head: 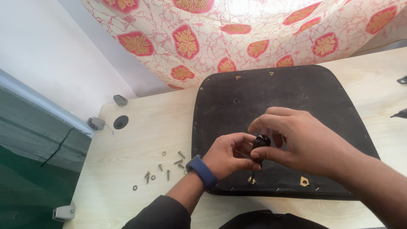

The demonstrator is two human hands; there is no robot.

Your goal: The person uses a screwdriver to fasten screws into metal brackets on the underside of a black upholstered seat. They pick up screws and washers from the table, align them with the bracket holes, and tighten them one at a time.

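From the head camera, your right hand [296, 142] pinches the black knob of a screwdriver [259, 146] between thumb and fingertips. Your left hand [229, 154], fingers curled, grips its shaft lower down. The tool stands nearly upright, tip at a metal fitting [252, 180] on the dark seat panel [263, 97] lying on the pale table [148, 135]. Loose screws and washers [163, 169] lie just left of the panel.

Black seat panel [271, 97], pale wood-grain table [144, 127], red-and-gold flowered cloth [220, 34]
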